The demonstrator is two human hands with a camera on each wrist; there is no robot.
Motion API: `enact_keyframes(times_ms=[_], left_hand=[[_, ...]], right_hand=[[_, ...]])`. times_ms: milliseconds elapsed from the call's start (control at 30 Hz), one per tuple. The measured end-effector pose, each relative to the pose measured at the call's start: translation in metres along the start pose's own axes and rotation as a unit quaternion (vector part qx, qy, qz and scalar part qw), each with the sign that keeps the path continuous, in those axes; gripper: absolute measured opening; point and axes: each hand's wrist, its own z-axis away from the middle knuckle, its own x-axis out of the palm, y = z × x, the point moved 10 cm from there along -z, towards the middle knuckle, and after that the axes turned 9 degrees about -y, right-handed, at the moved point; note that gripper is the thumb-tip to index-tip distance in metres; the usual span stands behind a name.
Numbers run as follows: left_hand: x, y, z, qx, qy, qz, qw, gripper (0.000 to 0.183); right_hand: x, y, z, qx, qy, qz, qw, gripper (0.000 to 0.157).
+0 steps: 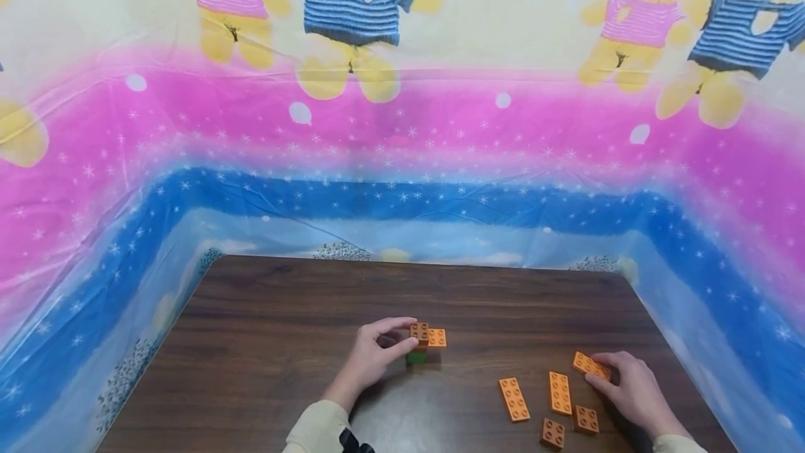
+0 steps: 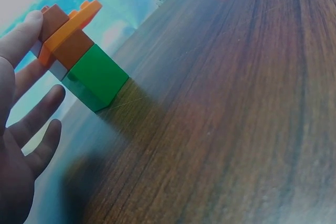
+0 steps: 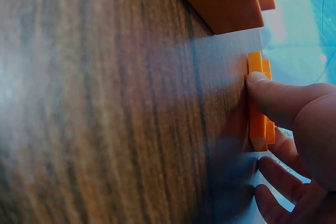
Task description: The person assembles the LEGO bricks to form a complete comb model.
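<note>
A small stack of building blocks stands upright on the table: a green block (image 2: 100, 77) at the bottom, a brown block (image 2: 74, 49) above it, then a flat orange plate (image 2: 72, 27) jutting out to the right, and a brown block (image 1: 418, 332) on top. My left hand (image 1: 371, 355) pinches the stack near its top between thumb and finger, the other fingers spread. Over at the right, my right hand (image 1: 632, 386) grips a flat orange eight-stud plate (image 1: 585, 363) by its near end, thumb on one side and fingers on the other. In the right wrist view that plate (image 3: 256, 114) sits close over the tabletop.
Two more orange plates, one on the left (image 1: 514, 399) and one nearer the right hand (image 1: 559, 392), lie between the hands. Below them are two brown four-stud blocks, one (image 1: 553, 433) left of the other (image 1: 585, 420). A printed cloth surrounds the dark wooden table (image 1: 283, 313).
</note>
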Motion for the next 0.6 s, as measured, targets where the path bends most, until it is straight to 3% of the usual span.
enact_keyframes(times_ms=[333, 600], left_hand=[[0.000, 0.000, 0.000, -0.005, -0.001, 0.000, 1.0000, 0.039], [0.000, 0.001, 0.000, -0.003, -0.002, 0.002, 1.0000, 0.040]], right_hand=[[-0.001, -0.003, 0.002, 0.014, -0.002, -0.019, 1.000, 0.049], [-0.009, -0.023, 0.003, -0.015, 0.025, -0.022, 0.999, 0.043]])
